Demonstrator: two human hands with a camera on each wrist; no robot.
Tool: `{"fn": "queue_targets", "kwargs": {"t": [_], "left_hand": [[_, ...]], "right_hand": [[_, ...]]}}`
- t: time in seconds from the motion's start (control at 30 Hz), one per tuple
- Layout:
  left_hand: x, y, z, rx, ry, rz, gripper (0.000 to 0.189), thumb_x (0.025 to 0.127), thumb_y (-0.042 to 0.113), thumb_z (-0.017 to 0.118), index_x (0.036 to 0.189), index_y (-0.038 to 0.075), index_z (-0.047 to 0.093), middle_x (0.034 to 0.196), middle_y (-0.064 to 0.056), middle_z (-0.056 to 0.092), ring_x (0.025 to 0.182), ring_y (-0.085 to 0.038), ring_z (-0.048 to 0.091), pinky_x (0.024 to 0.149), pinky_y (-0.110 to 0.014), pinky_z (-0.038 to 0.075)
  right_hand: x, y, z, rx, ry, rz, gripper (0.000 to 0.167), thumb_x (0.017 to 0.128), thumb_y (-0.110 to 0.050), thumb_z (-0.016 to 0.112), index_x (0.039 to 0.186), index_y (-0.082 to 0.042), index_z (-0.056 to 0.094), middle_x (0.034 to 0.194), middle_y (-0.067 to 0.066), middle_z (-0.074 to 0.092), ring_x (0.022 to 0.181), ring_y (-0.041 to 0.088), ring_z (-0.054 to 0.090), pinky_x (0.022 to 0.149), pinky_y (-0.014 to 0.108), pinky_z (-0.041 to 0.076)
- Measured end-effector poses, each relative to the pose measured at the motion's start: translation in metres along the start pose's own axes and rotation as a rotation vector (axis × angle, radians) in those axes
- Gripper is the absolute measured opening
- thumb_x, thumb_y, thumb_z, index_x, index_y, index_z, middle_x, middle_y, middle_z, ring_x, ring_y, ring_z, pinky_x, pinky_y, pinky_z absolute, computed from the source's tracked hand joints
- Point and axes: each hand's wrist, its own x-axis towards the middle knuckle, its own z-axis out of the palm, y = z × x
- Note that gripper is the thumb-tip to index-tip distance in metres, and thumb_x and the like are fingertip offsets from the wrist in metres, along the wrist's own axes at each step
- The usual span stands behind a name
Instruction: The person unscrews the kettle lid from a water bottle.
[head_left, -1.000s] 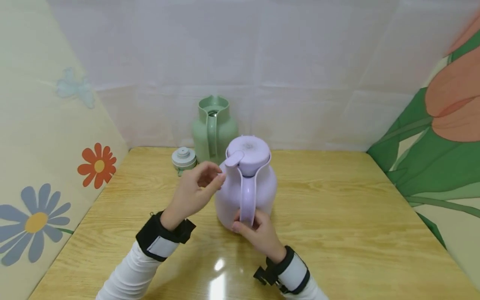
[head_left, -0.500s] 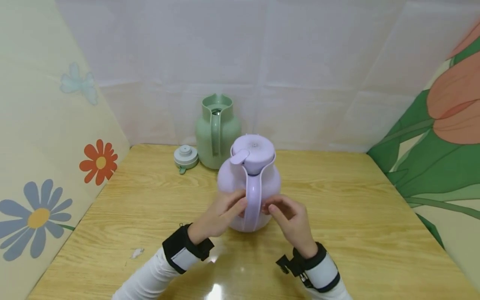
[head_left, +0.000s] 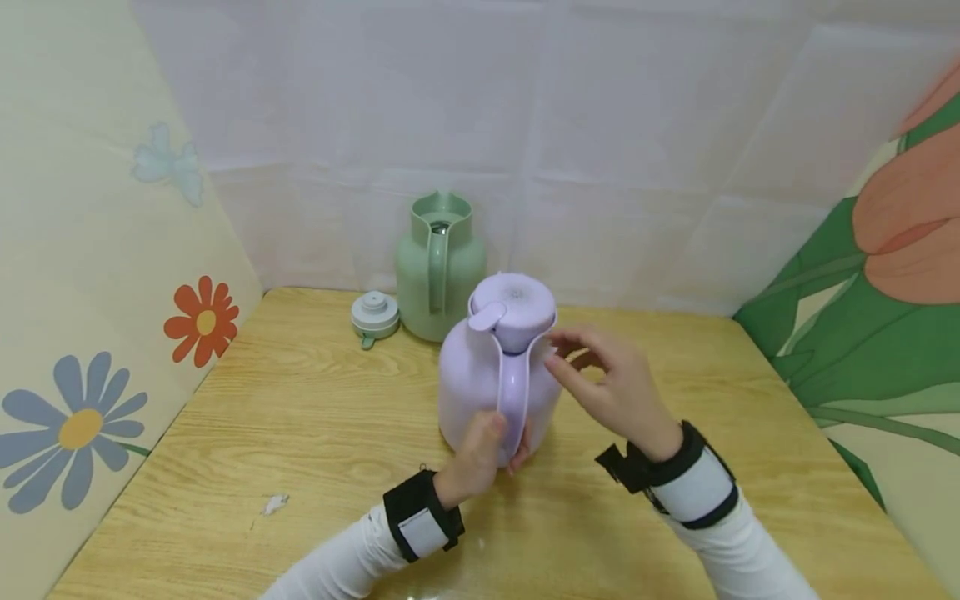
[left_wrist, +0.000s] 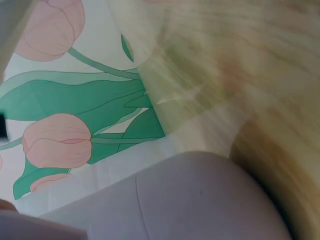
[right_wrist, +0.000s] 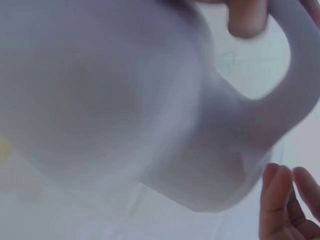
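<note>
A lilac thermos jug (head_left: pixel 472 375) stands in the middle of the table in the head view, its lid (head_left: pixel 521 304) seated in the neck and its handle facing me. My left hand (head_left: pixel 472 458) grips the lower part of that handle. Beside the jug's neck, on the right, my right hand (head_left: pixel 622 387) has its fingers loosely bent, with nothing held; whether a fingertip touches the neck I cannot tell. The right wrist view has the jug body (right_wrist: pixel 100 100) close up, with the fingertips (right_wrist: pixel 277 195) of my right hand near the neck. Part of the jug (left_wrist: pixel 200 200) fills the bottom of the left wrist view.
Behind the lilac jug, a green thermos jug (head_left: pixel 416 275) stands lidless near the back cloth. A grey-white stopper lid (head_left: pixel 375 315) with a green tab lies to its left. A small pale mark (head_left: pixel 275 503) shows on the wooden table (head_left: pixel 322 417).
My right hand has left the handle and moved up and right to the jug's neck. My left hand has come down from beside the jug's upper left and taken hold of the handle.
</note>
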Motion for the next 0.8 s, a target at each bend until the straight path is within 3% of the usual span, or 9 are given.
{"fn": "queue_targets", "kwargs": {"t": [0.17,0.33,0.53,0.7,0.8], "left_hand": [[-0.003,-0.003,0.004,0.031,0.076,0.015,0.073,0.095,0.053,0.018,0.065,-0.008,0.044,0.047,-0.019,0.041,0.037,-0.02,0.038,0.033,-0.021,0.035],[-0.003,-0.002,0.005,0.062,0.061,0.037,0.071,0.097,0.049,0.016,0.062,-0.006,0.044,0.046,-0.017,0.041,0.036,-0.02,0.038,0.032,-0.024,0.035],[-0.001,0.005,0.005,0.063,0.043,0.049,0.066,0.099,0.042,0.016,0.061,-0.006,0.042,0.046,-0.017,0.04,0.037,-0.022,0.038,0.032,-0.027,0.035],[0.005,0.024,0.005,0.039,0.041,0.053,0.065,0.099,0.04,0.019,0.061,-0.007,0.04,0.046,-0.018,0.039,0.037,-0.025,0.036,0.033,-0.025,0.034],[0.006,0.027,0.005,0.042,0.046,0.055,0.066,0.099,0.041,0.019,0.06,-0.007,0.04,0.046,-0.018,0.039,0.037,-0.023,0.037,0.034,-0.023,0.034]], "right_hand": [[0.034,-0.008,-0.007,-0.139,-0.158,-0.155,0.028,0.069,0.006,0.072,0.096,0.004,0.064,0.09,0.012,0.061,0.068,0.015,0.058,0.057,0.02,0.049],[0.061,-0.015,-0.004,-0.232,-0.376,-0.228,0.029,0.069,0.003,0.073,0.097,0.003,0.065,0.094,0.01,0.059,0.074,0.017,0.057,0.062,0.028,0.049],[0.092,-0.024,0.009,-0.322,-0.648,-0.393,0.029,0.066,0.005,0.069,0.095,0.001,0.066,0.096,0.013,0.06,0.087,0.025,0.056,0.076,0.035,0.047],[0.108,-0.033,0.023,-0.432,-0.819,-0.42,0.029,0.067,0.011,0.057,0.091,-0.002,0.067,0.09,0.008,0.058,0.085,0.022,0.053,0.073,0.032,0.046],[0.111,-0.04,0.031,-0.498,-0.891,-0.413,0.029,0.068,0.014,0.053,0.087,-0.003,0.067,0.084,0.005,0.056,0.081,0.02,0.05,0.07,0.029,0.045]]}}
